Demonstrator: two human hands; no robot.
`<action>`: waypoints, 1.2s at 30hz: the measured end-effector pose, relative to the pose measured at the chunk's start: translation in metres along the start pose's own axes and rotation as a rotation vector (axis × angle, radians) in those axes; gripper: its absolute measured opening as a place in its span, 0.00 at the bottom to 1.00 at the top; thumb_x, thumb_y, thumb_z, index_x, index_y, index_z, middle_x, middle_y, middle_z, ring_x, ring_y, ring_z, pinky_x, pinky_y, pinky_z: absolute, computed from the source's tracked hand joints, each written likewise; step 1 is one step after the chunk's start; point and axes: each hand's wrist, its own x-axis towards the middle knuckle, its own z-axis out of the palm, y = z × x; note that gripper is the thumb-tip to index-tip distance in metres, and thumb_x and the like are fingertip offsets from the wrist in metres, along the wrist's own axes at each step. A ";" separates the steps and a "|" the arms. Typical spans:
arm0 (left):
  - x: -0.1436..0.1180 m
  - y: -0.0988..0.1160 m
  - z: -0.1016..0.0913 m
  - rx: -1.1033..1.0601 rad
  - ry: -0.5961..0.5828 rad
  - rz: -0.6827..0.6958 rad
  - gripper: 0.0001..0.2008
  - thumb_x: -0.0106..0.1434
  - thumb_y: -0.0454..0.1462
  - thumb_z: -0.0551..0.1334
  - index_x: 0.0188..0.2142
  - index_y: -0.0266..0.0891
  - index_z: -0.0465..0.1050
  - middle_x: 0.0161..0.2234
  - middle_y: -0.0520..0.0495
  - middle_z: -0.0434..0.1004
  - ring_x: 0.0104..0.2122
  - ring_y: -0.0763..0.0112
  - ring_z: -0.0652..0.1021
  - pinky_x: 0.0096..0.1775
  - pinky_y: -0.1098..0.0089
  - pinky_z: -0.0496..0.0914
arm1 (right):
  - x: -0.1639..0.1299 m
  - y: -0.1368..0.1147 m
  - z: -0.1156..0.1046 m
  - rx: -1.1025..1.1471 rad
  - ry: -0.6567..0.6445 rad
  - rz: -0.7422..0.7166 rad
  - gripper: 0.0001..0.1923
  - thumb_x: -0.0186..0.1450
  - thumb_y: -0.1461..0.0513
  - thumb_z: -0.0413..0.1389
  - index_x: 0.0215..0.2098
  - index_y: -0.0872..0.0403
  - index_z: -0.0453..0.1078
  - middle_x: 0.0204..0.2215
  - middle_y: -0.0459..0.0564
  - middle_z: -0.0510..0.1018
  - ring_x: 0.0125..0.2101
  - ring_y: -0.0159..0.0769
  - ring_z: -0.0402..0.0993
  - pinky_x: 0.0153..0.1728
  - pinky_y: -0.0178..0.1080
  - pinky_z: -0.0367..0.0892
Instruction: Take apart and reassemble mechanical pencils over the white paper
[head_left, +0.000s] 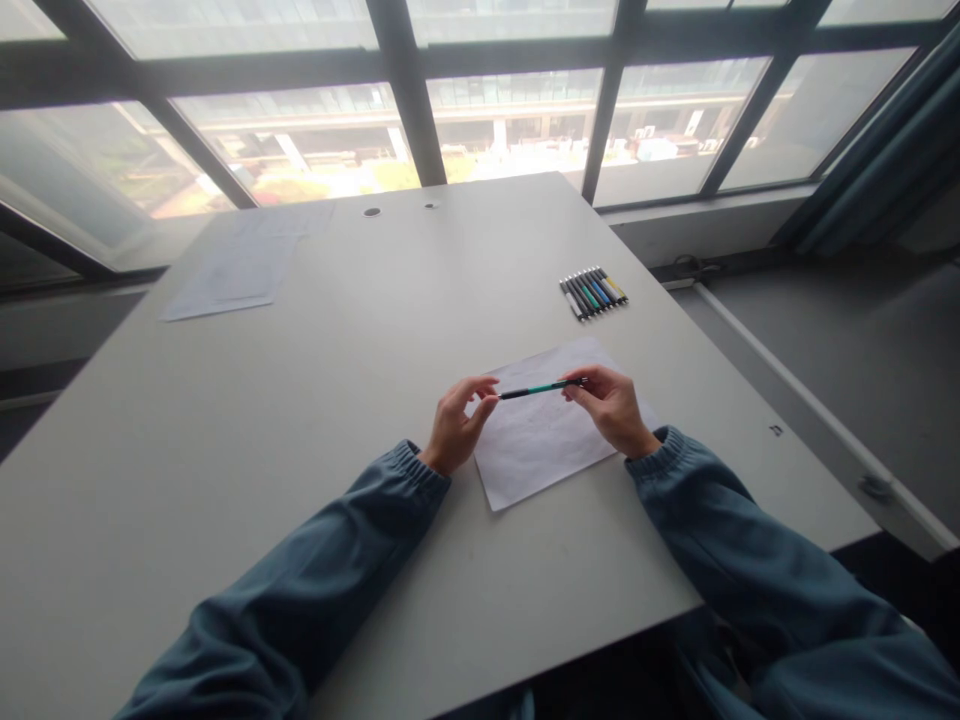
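A slim pen (541, 388) with a green barrel and black ends is held level above a white sheet of paper (536, 450). My left hand (456, 422) pinches its pointed end between thumb and fingertips. At the opposite end, my right hand (611, 405) grips it by the black part with thumb and fingers. The sheet lies flat on the table under both hands and has faint marks that I cannot read. Beyond it, toward the right edge, several similar pens (594, 293) lie side by side in a neat row, with black, green, blue, white and yellow parts.
The white table (337, 400) reaches to large windows. More papers (232, 265) lie at its far left. A round cable hole (372, 212) and a small object (430, 206) are near the far edge. A small dark mark (775, 431) shows at the right.
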 end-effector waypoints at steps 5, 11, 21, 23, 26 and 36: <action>0.001 0.002 0.002 0.042 0.056 0.093 0.16 0.64 0.42 0.69 0.50 0.41 0.73 0.39 0.45 0.82 0.39 0.66 0.81 0.43 0.63 0.73 | 0.001 0.000 0.000 -0.009 0.026 -0.008 0.11 0.60 0.56 0.68 0.38 0.53 0.78 0.30 0.48 0.82 0.31 0.37 0.80 0.37 0.43 0.78; 0.002 0.004 0.001 0.067 0.067 0.137 0.05 0.67 0.39 0.66 0.41 0.40 0.77 0.37 0.45 0.81 0.39 0.66 0.80 0.43 0.62 0.75 | 0.000 0.002 0.000 -0.013 0.024 -0.007 0.12 0.60 0.56 0.68 0.39 0.54 0.78 0.29 0.48 0.82 0.31 0.38 0.80 0.37 0.43 0.78; 0.002 0.003 0.002 0.058 0.061 0.127 0.04 0.67 0.38 0.66 0.40 0.40 0.77 0.35 0.46 0.80 0.37 0.66 0.79 0.43 0.63 0.73 | 0.001 0.000 0.001 0.001 0.025 -0.009 0.11 0.60 0.56 0.68 0.38 0.53 0.78 0.30 0.49 0.82 0.30 0.38 0.79 0.37 0.44 0.77; 0.001 0.003 0.002 0.053 0.051 0.118 0.05 0.67 0.39 0.66 0.39 0.40 0.76 0.35 0.47 0.80 0.37 0.66 0.79 0.43 0.64 0.73 | 0.000 -0.001 0.001 0.003 0.023 -0.012 0.12 0.60 0.56 0.68 0.38 0.53 0.78 0.31 0.49 0.82 0.31 0.38 0.79 0.37 0.44 0.77; 0.000 0.002 0.002 0.050 0.039 0.102 0.07 0.68 0.41 0.64 0.37 0.40 0.76 0.34 0.47 0.79 0.36 0.67 0.78 0.42 0.65 0.72 | 0.000 -0.001 0.001 0.010 0.016 -0.015 0.12 0.60 0.56 0.68 0.38 0.53 0.78 0.32 0.49 0.82 0.31 0.37 0.79 0.37 0.44 0.77; 0.001 0.002 0.001 0.058 -0.016 0.084 0.20 0.73 0.45 0.57 0.26 0.39 0.73 0.24 0.49 0.75 0.29 0.69 0.76 0.40 0.66 0.70 | -0.001 0.000 0.001 0.029 -0.016 -0.036 0.11 0.60 0.57 0.69 0.39 0.53 0.78 0.34 0.50 0.83 0.31 0.36 0.79 0.37 0.43 0.77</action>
